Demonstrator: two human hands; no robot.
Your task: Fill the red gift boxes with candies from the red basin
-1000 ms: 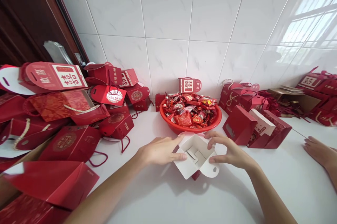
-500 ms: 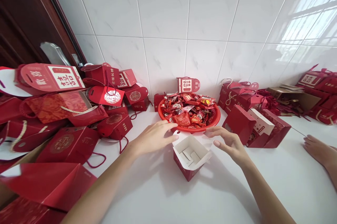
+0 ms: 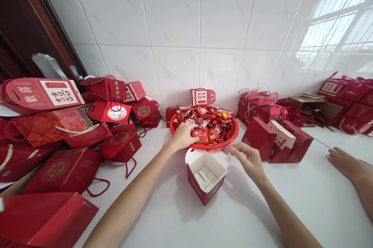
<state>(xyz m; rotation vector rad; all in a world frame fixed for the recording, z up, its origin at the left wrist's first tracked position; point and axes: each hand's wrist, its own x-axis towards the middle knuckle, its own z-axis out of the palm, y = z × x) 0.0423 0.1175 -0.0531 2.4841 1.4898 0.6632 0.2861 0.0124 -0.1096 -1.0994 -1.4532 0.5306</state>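
An open-topped red gift box [image 3: 198, 189] with a white inside stands upright in front of me, its white flaps spread out. No candy shows in it. Behind it is a red plastic basket [image 3: 175, 130] heaped with red-wrapped candies [image 3: 204, 133]. My left hand [image 3: 184, 136] is over the basket's front left rim, thumb and fingers apart, the fingertips at the wrappers. Close to the box's back right flap is my right hand [image 3: 247, 158], thumb and forefinger drawn together at the flap's edge; the exact contact is hard to make out.
Piled red gift boxes [image 3: 62, 168] with cord handles fill the left side. Right of the basket stand several red boxes [image 3: 259, 137], and an open carton [image 3: 309, 106] lies beyond. Another person's hand [image 3: 344, 162] rests on the table at right. A tiled wall [image 3: 175, 69] rises behind.
My left hand has gone forward from beside the box to the candies in the basket. My right hand's fingers have closed together by the flap. The view has shifted slightly.
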